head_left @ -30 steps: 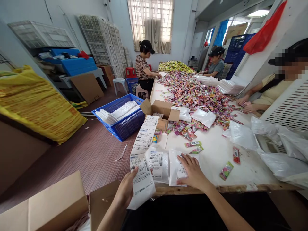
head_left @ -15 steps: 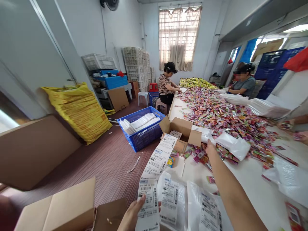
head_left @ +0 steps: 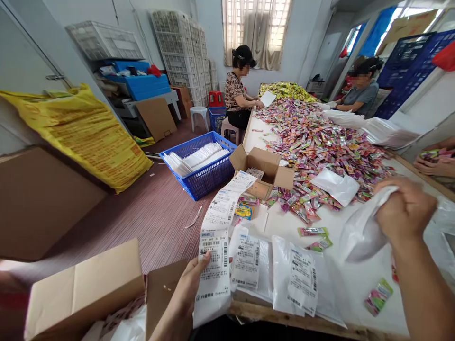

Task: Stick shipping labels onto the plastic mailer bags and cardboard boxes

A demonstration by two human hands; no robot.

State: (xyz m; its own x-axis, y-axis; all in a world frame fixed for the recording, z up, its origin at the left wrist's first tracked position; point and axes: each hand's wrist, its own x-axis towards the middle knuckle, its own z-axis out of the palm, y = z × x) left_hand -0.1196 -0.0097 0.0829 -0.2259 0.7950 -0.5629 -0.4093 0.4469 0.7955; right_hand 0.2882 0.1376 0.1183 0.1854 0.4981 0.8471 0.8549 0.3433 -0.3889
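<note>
My left hand [head_left: 188, 279] grips the lower end of a strip of shipping labels [head_left: 214, 260], thumb on the printed face. The strip runs up to an open cardboard box [head_left: 261, 192] on the table. In my right hand [head_left: 405, 208], closed in a fist, a white plastic mailing bag [head_left: 364, 232] hangs above the table, slightly blurred. Two bags with labels stuck on lie at the near table edge: one labelled bag [head_left: 249, 260] beside my left hand, another labelled bag [head_left: 296, 277] to its right. A further white bag [head_left: 336, 186] rests on a heap of small candy packets [head_left: 316, 137].
A blue basket [head_left: 199, 182] of white bags stands left of the table. Near me at lower left is an open carton [head_left: 85, 289]. A yellow sack [head_left: 78, 137] leans at the wall. Co-workers [head_left: 240, 90] sit around the table, one person's hands [head_left: 439, 158] at far right.
My right hand has lifted a white bag from the packet heap and carried it right and nearer. My left hand still holds the label strip. The camera view has tilted down.
</note>
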